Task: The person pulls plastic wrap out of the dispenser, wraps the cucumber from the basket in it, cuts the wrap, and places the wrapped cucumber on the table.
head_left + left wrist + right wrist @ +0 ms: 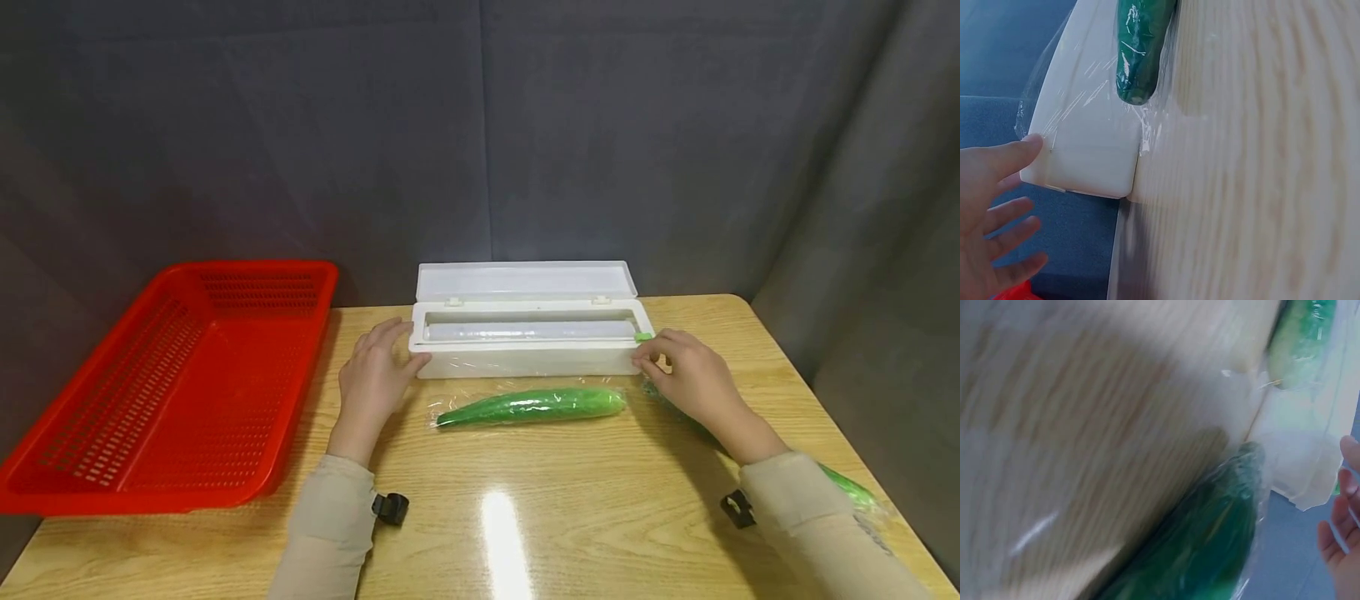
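A white cling film dispenser [525, 360] stands with its lid [525, 282] raised and a film roll [525, 331] inside. Clear film covers its front. My left hand [372, 369] is at its left end, thumb touching the front edge and the other fingers spread apart. At the right front corner is my right hand [693, 375], thumb and index tips close together beside the green slider [643, 337]. Whether they pinch film cannot be made out. A film-wrapped cucumber [532, 406] lies before the dispenser. Another wrapped cucumber [847, 486] is partly hidden under my right forearm.
A red perforated basket [300, 417] occupies the left side of the wooden table [600, 517]. Dark grey curtain [480, 150] hangs behind the table and along its right side. Black straps [391, 508] show at both wrists.
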The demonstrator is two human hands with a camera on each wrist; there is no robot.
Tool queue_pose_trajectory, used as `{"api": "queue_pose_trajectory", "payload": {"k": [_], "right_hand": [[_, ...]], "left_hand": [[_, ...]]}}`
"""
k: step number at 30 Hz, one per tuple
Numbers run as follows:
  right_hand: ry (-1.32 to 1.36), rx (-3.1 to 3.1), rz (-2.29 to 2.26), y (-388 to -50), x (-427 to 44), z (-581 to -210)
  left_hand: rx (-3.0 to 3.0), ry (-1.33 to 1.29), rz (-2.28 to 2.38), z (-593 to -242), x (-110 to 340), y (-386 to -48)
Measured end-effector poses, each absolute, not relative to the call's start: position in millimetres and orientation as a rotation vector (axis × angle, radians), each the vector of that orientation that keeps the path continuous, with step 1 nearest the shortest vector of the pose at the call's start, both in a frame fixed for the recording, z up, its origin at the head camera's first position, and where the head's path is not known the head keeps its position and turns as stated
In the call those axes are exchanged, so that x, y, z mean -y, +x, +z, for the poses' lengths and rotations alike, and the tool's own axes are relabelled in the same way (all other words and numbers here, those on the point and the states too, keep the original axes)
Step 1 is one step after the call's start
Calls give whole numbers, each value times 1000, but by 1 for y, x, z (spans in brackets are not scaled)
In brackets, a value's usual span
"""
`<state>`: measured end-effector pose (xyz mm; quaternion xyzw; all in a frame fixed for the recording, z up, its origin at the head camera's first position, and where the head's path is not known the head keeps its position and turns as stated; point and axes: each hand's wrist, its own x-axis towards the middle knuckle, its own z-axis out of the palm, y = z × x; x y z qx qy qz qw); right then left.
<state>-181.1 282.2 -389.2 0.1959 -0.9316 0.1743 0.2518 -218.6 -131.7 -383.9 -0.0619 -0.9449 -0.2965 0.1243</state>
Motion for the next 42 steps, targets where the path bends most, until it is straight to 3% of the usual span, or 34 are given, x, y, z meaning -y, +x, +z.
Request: {"api": "queue_pose_trajectory", "payload": {"k": [16, 27, 42], "right_hand": [[338, 2595, 708, -175, -283, -377], [418, 2600, 769, -164, -287, -373], [594, 2647, 703, -141, -297, -374]], "left_hand": [[2584, -457, -940, -382, 133, -219], [2683, -453, -1094, -377, 144, -202], [2761, -639, -814, -363, 149, -170]]}}
